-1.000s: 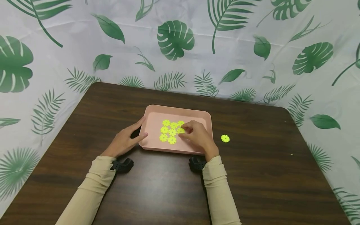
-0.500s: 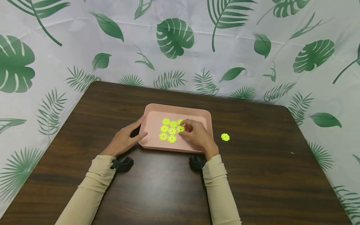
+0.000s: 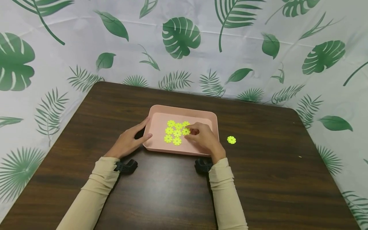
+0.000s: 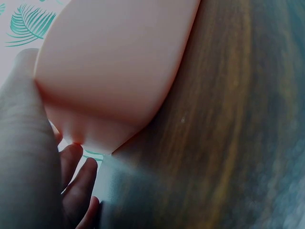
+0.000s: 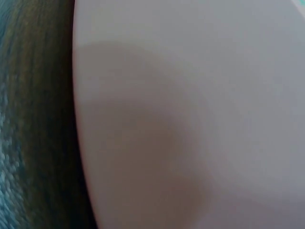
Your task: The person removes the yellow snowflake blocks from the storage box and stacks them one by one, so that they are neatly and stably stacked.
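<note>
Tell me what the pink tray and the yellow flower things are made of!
Pink tray: probably smooth, matte plastic; its even colour and rounded corners suggest it.
Yellow flower pieces: likely plastic too, from bright colour and evenly notched edges; too small to tell the finish.

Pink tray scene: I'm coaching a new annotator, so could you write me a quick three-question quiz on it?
1. Where does the lone yellow disc lie?
2. True or false: the left hand touches the tray.
3. The right hand is nearest to: A) the leafy backdrop; B) the grouped yellow discs; C) the left sleeve.

Key: 1. On the table, right of the tray. 2. True. 3. B.
</note>
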`<state>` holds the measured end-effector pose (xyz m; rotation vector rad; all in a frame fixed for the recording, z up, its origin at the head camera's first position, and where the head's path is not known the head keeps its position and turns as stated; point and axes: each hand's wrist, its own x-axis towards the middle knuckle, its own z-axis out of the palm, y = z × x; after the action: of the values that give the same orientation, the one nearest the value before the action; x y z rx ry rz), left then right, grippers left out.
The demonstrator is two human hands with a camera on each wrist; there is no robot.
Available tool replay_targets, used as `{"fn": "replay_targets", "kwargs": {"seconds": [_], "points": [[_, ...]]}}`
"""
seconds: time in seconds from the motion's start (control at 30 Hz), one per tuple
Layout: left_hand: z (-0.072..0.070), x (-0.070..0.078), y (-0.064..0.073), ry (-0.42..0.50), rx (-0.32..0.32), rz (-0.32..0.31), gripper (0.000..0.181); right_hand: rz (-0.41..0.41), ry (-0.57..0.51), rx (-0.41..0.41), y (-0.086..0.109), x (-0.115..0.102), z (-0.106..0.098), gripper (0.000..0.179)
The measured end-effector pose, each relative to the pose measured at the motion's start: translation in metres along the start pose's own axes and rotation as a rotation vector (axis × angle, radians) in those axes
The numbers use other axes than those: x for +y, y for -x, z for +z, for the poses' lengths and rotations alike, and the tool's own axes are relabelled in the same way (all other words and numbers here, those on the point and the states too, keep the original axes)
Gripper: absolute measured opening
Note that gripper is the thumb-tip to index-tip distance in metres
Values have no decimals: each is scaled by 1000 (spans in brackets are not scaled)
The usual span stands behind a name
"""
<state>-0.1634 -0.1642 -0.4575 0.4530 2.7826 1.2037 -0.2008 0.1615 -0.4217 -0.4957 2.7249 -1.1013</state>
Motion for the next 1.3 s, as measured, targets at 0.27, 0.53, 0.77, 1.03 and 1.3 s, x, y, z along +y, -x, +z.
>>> {"fn": "replay_targets", "kwargs": {"seconds": [0.27, 0.53, 0.77, 1.03, 1.3], "points": [[2, 0, 1, 5, -1, -9, 78, -28, 33, 10, 2, 0, -2, 37], [3, 1, 2, 18, -3, -11, 77, -91, 41, 150, 15, 6, -31, 31], [2, 2, 0, 11, -3, -5, 77, -29, 19, 332, 48, 38, -71, 29], [1, 2, -1, -2, -11, -3, 78, 143, 19, 410, 83, 86, -94, 39], [0, 2, 2, 7, -8, -9, 77, 238, 14, 324, 95, 108, -98, 42]]}}
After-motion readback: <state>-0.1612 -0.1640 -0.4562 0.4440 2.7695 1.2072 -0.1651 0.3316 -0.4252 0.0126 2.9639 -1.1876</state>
